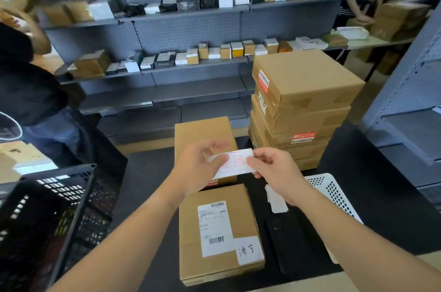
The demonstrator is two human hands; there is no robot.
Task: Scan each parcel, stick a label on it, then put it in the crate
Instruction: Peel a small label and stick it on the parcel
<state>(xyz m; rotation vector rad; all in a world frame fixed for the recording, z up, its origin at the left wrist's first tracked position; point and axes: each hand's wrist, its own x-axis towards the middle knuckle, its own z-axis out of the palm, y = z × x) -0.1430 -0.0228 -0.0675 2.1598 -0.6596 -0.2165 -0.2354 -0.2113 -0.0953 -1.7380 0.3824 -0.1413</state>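
Well, the black crate (71, 173) stands at the left. The left hand (198, 167) pinches one end of a white label (236, 164) (red print, blurred), and the right hand (274, 172) pinches the other. The parcel (219, 232) lies between the forearms, with a white basket (334, 188) to the right.

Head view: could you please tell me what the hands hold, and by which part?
A red-printed white label: left hand pinches its left end, right hand its right end.
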